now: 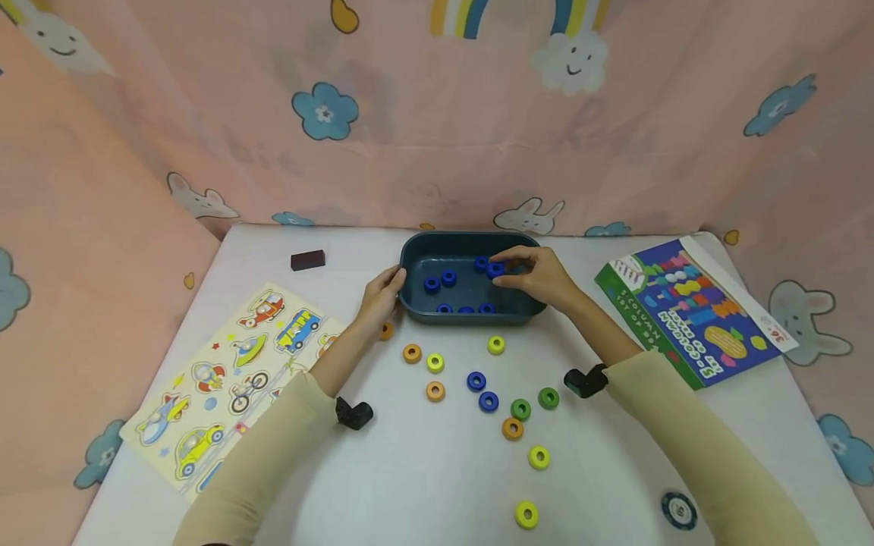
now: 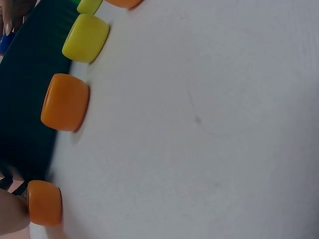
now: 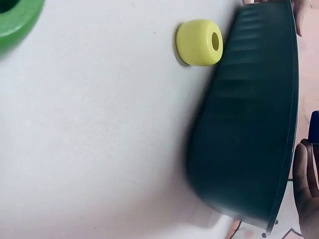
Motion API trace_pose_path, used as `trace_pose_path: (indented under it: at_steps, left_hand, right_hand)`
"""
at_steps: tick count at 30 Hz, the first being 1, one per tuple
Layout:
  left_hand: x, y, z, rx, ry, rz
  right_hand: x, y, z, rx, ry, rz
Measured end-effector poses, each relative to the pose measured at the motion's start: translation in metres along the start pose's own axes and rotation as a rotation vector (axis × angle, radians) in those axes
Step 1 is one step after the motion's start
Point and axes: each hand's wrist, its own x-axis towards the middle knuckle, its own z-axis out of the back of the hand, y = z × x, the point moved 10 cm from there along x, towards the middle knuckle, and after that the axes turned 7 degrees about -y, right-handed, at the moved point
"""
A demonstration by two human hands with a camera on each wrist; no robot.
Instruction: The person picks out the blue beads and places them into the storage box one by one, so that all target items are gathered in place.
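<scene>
A dark teal plastic tray [image 1: 471, 319] stands near the far side of the table, with several blue ring beads [image 1: 432, 284] inside it. My left hand [image 1: 379, 297] grips the tray's left end. Over the right part of the tray, my right hand [image 1: 542, 277] pinches a blue ring bead [image 1: 495, 270] between thumb and fingers. In the right wrist view, that held bead [image 3: 314, 128] shows at the right edge, above the tray wall [image 3: 249, 114]. An orange ring bead [image 2: 45, 203] lies close by the left hand's fingers [image 2: 12, 214] in the left wrist view.
Yellow, orange, green and blue ring beads [image 1: 488, 402] are scattered before the tray. A sticker sheet [image 1: 225, 379] lies left, a dark brown block [image 1: 308, 260] behind it. To the right are a colourful box [image 1: 696, 311] and a round chip [image 1: 679, 510]. A patterned curtain [image 1: 423, 159] hangs behind.
</scene>
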Motion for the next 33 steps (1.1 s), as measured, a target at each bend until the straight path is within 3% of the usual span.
trace_pose_path:
  at_steps: [12, 19, 27, 33]
  left_hand:
    - [-0.001, 0.005, -0.002, -0.028, 0.011, 0.008]
    - [-0.001, 0.005, -0.002, -0.015, 0.009, 0.014]
    - [0.002, 0.0, 0.0, -0.006, 0.01, -0.011]
    - [0.002, 0.002, 0.0, -0.001, 0.016, -0.002]
  right_hand:
    - [-0.001, -0.005, 0.003, 0.02, -0.028, -0.001]
    - [-0.003, -0.037, 0.001, 0.084, -0.011, 0.02]
    - [-0.041, -0.019, -0.011, 0.162, 0.067, 0.061]
    - [-0.079, 0.0, -0.027, 0.16, 0.111, 0.059]
